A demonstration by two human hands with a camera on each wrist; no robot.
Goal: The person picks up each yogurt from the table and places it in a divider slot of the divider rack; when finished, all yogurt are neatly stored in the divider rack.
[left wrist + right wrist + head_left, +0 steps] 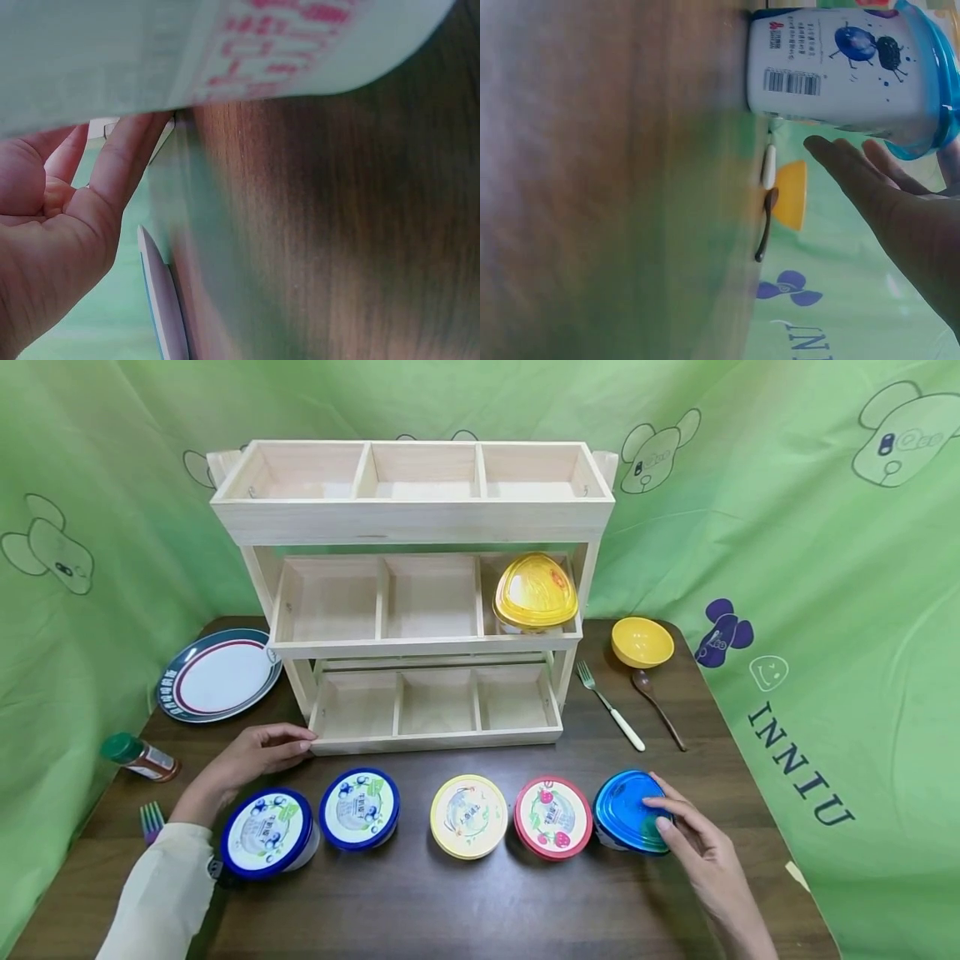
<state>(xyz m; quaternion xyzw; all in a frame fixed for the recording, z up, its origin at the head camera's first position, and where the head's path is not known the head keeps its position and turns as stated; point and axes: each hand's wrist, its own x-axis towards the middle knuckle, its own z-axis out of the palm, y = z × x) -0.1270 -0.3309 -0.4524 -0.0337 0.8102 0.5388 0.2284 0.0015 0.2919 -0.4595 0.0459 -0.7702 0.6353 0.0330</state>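
Blue-lidded white plastic tub (624,803) with a barcode (791,82) stands on the brown wooden surface (465,914). The right hand (701,839), fingers loosely extended, touches its lid; the left hand (258,753), likewise relaxed, touches the pale wooden rack (435,744). Green cloth (862,693) reads "INNIU".

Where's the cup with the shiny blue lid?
In the head view, the cup with the shiny blue lid stands on the table at the right end of the row, just beside the red-lidded cup, with the right hand at its lid.
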